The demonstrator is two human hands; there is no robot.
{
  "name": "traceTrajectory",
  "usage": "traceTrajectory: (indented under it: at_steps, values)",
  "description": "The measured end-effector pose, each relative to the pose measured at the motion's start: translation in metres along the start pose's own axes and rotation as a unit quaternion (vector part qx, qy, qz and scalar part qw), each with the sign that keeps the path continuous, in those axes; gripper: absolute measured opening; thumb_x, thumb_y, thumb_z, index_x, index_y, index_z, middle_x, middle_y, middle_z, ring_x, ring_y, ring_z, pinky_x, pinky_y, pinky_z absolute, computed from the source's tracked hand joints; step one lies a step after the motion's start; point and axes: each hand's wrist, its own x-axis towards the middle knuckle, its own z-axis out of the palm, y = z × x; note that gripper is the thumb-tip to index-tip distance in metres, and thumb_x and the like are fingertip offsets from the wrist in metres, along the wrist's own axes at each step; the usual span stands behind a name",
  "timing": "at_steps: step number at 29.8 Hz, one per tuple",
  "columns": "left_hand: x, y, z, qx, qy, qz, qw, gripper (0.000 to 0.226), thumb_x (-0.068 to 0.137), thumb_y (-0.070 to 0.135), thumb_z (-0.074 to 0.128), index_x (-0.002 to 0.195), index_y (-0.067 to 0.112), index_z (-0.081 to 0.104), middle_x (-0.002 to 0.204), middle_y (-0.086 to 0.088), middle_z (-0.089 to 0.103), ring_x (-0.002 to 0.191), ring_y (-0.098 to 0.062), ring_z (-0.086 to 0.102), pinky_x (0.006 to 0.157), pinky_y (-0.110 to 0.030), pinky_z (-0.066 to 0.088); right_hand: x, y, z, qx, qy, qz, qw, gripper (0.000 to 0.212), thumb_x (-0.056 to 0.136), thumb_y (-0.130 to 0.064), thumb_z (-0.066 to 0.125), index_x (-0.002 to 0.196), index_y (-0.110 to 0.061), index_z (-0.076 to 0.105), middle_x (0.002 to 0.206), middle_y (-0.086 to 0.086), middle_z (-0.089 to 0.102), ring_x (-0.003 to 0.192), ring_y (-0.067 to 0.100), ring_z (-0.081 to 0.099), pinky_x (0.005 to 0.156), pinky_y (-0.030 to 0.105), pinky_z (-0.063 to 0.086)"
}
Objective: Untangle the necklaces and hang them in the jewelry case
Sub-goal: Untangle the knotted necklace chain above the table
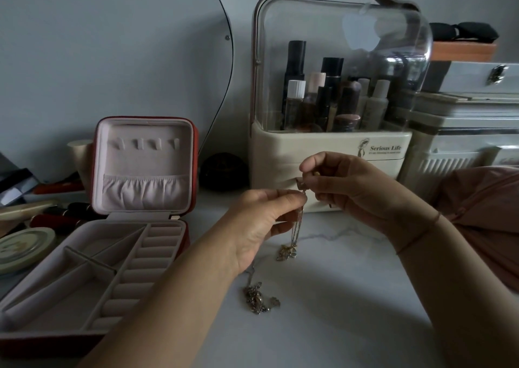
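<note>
two hands: left hand (pixel 262 219) and right hand (pixel 345 188), both pinching one gold necklace (pixel 297 228) hanging over the bench (pixel 351 297); tangled necklace heap (pixel 257 297) lying on bench below left wrist; jewelry case (pixel 140 131) open, left.

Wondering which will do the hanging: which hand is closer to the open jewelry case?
Left. The left hand is just right of the jewelry case, pinching the necklace; the right hand pinches it farther right.

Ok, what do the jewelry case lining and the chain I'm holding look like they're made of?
Jewelry case lining: soft matte pink fabric, probably velvet-like, going by its dull surface and gathered pocket. Necklace chain: thin metal, shiny gold-toned finish, glinting at the pendant; solid or plated cannot be told.
</note>
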Motion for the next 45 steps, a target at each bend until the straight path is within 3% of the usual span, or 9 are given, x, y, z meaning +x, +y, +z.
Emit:
traceTrajectory:
  at_steps: [5,8,15,22,28,35,39,45]
  values:
    - [0.0008,0.0015,0.0001,-0.033,0.006,0.025,0.999,0.006,0.084,0.016,0.065,0.081,0.012,0.069,0.07,0.003,0.066,0.066,-0.007,0.06,0.068,-0.022,0.049,-0.0012,-0.0009,-0.002,-0.008,-0.007,0.01,1.0,0.021,0.07,-0.009,0.064,0.092,-0.008,0.064,0.072,0.0,0.062,0.064,0.006,0.053,0.061,0.016,0.045]
    - [0.0014,0.0011,0.0011,-0.038,0.026,0.037,0.998,0.008,0.086,0.014,0.063,0.081,0.012,0.068,0.07,0.002,0.067,0.068,-0.008,0.062,0.07,-0.023,0.049,-0.0011,0.0007,-0.0004,-0.043,-0.018,0.035,0.998,0.024,0.069,-0.012,0.065,0.093,-0.009,0.068,0.084,0.008,0.062,0.07,0.01,0.05,0.064,0.017,0.045]
    - [0.002,-0.0009,0.0012,-0.011,0.05,0.042,0.998,0.005,0.085,0.014,0.065,0.082,0.013,0.068,0.069,0.004,0.067,0.068,-0.008,0.063,0.07,-0.023,0.05,-0.0007,0.0003,0.0036,-0.068,0.038,0.054,0.995,0.022,0.061,-0.018,0.07,0.081,-0.01,0.069,0.087,0.016,0.057,0.07,0.015,0.044,0.064,0.021,0.041]
    - [0.0014,-0.0009,0.0013,-0.026,0.047,0.041,0.998,0.01,0.086,0.017,0.064,0.078,0.012,0.065,0.063,0.004,0.064,0.062,-0.009,0.062,0.07,-0.025,0.052,-0.0006,-0.0007,0.0061,-0.072,0.049,0.046,0.995,0.023,0.062,-0.022,0.07,0.08,-0.009,0.067,0.074,0.009,0.051,0.064,0.011,0.043,0.061,0.02,0.038]
    - [0.0,0.0021,0.0008,-0.051,0.032,0.055,0.997,0.007,0.089,0.0,0.057,0.089,0.005,0.062,0.07,-0.004,0.066,0.061,-0.011,0.065,0.06,-0.023,0.055,0.0006,0.0022,0.0008,-0.065,0.023,0.04,0.997,0.023,0.068,-0.016,0.066,0.089,-0.006,0.067,0.069,0.0,0.058,0.063,0.008,0.047,0.061,0.018,0.041]
    - [0.0008,0.0027,0.0004,-0.024,0.036,0.054,0.998,0.01,0.088,0.008,0.06,0.085,0.011,0.07,0.06,0.004,0.055,0.049,-0.005,0.046,0.051,-0.019,0.043,-0.0006,-0.0005,0.0053,-0.051,0.024,0.028,0.998,0.016,0.064,-0.015,0.069,0.079,-0.009,0.068,0.079,0.012,0.055,0.066,0.013,0.043,0.062,0.021,0.038]
    - [-0.0004,0.0021,-0.0007,-0.002,0.025,0.054,0.998,0.009,0.085,0.014,0.065,0.088,0.008,0.071,0.057,0.006,0.055,0.047,-0.004,0.045,0.05,-0.018,0.043,-0.0002,0.0004,0.0048,-0.058,0.026,0.005,0.998,0.018,0.066,-0.014,0.069,0.082,-0.006,0.067,0.075,0.008,0.067,0.073,0.025,0.038,0.063,0.025,0.033]
    - [-0.0031,0.004,-0.0005,0.05,0.035,0.057,0.997,0.009,0.084,0.01,0.067,0.091,0.012,0.072,0.058,0.003,0.061,0.05,-0.009,0.051,0.052,-0.019,0.047,0.0001,0.0001,0.0051,-0.035,0.043,-0.022,0.998,0.014,0.07,-0.014,0.067,0.082,-0.007,0.066,0.073,0.01,0.059,0.063,0.014,0.044,0.06,0.023,0.036]
